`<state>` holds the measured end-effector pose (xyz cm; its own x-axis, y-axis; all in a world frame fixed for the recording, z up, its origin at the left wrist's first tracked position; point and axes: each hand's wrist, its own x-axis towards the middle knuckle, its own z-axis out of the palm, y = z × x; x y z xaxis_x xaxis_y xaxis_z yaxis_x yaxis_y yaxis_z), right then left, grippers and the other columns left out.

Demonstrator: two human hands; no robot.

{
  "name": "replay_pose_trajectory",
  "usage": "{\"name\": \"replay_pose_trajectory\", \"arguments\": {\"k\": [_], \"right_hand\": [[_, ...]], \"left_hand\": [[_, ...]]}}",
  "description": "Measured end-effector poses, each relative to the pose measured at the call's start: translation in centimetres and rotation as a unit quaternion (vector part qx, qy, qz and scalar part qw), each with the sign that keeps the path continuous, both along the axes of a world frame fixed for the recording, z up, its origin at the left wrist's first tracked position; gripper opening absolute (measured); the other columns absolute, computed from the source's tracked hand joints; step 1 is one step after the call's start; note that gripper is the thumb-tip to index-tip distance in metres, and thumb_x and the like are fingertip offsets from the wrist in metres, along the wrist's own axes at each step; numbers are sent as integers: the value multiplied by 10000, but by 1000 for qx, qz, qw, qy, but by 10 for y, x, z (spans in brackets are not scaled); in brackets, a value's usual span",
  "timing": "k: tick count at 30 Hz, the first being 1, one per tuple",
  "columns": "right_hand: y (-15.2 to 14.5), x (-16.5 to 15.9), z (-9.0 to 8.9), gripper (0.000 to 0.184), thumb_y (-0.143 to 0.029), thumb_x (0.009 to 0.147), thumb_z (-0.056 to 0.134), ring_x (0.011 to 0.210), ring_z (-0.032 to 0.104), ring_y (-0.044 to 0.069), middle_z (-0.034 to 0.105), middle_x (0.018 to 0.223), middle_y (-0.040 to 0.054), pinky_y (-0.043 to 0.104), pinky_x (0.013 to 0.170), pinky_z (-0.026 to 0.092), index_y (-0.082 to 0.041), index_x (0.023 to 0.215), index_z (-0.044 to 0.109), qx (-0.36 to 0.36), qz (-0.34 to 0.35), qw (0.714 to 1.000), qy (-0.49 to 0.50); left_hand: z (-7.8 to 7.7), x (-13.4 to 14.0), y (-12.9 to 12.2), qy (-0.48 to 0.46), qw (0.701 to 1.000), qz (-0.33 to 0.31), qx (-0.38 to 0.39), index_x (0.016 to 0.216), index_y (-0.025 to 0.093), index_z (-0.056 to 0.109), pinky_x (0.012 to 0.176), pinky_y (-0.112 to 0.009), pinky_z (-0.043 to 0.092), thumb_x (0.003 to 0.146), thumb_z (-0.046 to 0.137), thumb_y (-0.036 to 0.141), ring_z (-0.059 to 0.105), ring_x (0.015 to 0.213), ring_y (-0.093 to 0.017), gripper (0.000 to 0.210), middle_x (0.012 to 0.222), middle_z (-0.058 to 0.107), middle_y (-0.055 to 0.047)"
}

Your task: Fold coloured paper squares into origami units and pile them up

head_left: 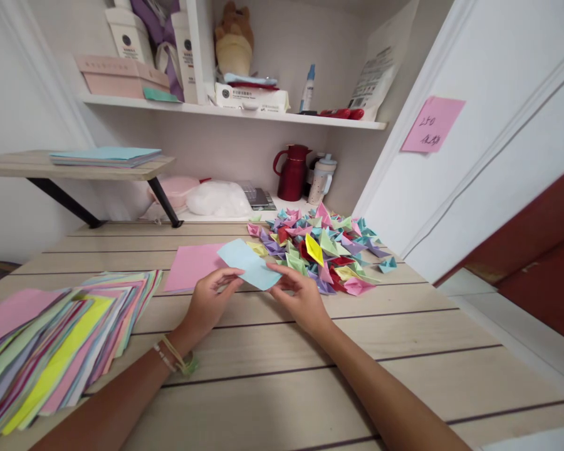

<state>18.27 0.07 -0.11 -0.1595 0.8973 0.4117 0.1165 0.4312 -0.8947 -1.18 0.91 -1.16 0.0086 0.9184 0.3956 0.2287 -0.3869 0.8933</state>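
Observation:
A light blue sheet of paper is held up over the table between my two hands. My left hand pinches its lower left edge between thumb and fingers. On the opposite side, my right hand grips the lower right corner. Whether the paper is folded double I cannot tell. Behind it, a pink sheet lies flat, partly covered by the blue one. Just beyond my right hand is a heap of small folded paper boats in many colours.
Fanned coloured paper sheets spread over the left of the wooden table. A small raised shelf bears more paper. At the back stand a red jug and a pale bottle. A pink note hangs on the right.

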Motion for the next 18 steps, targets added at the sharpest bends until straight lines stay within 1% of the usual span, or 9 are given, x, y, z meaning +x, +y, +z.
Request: {"name": "replay_pose_trajectory", "arguments": {"k": [2, 4, 6, 8, 11, 12, 15, 17, 18], "right_hand": [[1, 2, 3, 259, -255, 685, 664, 785, 639, 191, 681, 943, 54, 300, 675, 523, -219, 940, 694, -2, -14, 1000, 9], [1, 2, 4, 133, -289, 674, 684, 818, 627, 209, 684, 880, 62, 287, 653, 510, -198, 767, 708, -5, -28, 999, 15], [2, 1, 4, 130, -310, 684, 680, 777, 622, 200, 681, 793, 57, 278, 638, 495, -181, 679, 681, -25, -28, 999, 34], [2, -1, 3, 146, -314, 694, 674, 700, 615, 170, 671, 737, 36, 274, 636, 485, -180, 750, 665, -58, -16, 995, 79], [3, -3, 0, 322, -305, 682, 686, 639, 601, 139, 665, 717, 3, 265, 629, 476, -201, 978, 615, -106, 9, 985, 138], [4, -3, -1, 359, -305, 678, 689, 640, 600, 136, 666, 722, 1, 264, 631, 473, -202, 1011, 603, -115, 16, 983, 143], [5, -1, -3, 298, -329, 675, 690, 661, 599, 137, 669, 748, 15, 257, 637, 464, -175, 922, 624, -121, 16, 984, 133], [6, -1, -4, 252, -345, 677, 687, 659, 592, 135, 659, 743, 17, 246, 622, 455, -165, 839, 619, -114, 8, 986, 124], [6, -1, -5, 242, -351, 682, 684, 650, 587, 132, 652, 731, 14, 241, 608, 450, -166, 817, 609, -110, 7, 987, 118]], "left_hand": [[1, 1, -1, 5, 1000, -1, 4, 798, 178, 682, 752, -315, 524, 708, 659, 316, 655, 793, -200, 167, 826, 705, -49], [4, 3, -4, -2, 1000, -7, -9, 731, 174, 676, 730, -305, 522, 691, 674, 318, 653, 763, -198, 149, 774, 701, -44], [6, 5, -6, -34, 999, -14, -34, 729, 168, 646, 689, -280, 519, 681, 685, 307, 657, 723, -184, 152, 732, 694, -35], [8, 9, -8, -82, 995, -22, -56, 801, 173, 584, 632, -249, 508, 671, 699, 278, 659, 671, -163, 204, 681, 677, -11], [10, 13, -9, -153, 985, -32, -69, 1016, 207, 435, 621, -243, 500, 659, 715, 235, 667, 643, -148, 453, 684, 674, 16], [10, 13, -8, -172, 982, -34, -72, 1091, 217, 377, 637, -255, 504, 657, 716, 228, 671, 648, -149, 551, 699, 679, 17], [11, 14, -6, -183, 977, -45, -102, 1235, 192, 279, 636, -269, 507, 664, 709, 250, 660, 594, -144, 718, 630, 658, 37], [11, 12, -4, -166, 974, -69, -135, 1271, 159, 292, 571, -258, 495, 697, 678, 297, 622, 507, -134, 705, 552, 625, 55], [11, 11, -4, -156, 973, -86, -150, 1260, 149, 333, 537, -253, 485, 720, 652, 325, 602, 472, -132, 652, 524, 614, 55]]}}
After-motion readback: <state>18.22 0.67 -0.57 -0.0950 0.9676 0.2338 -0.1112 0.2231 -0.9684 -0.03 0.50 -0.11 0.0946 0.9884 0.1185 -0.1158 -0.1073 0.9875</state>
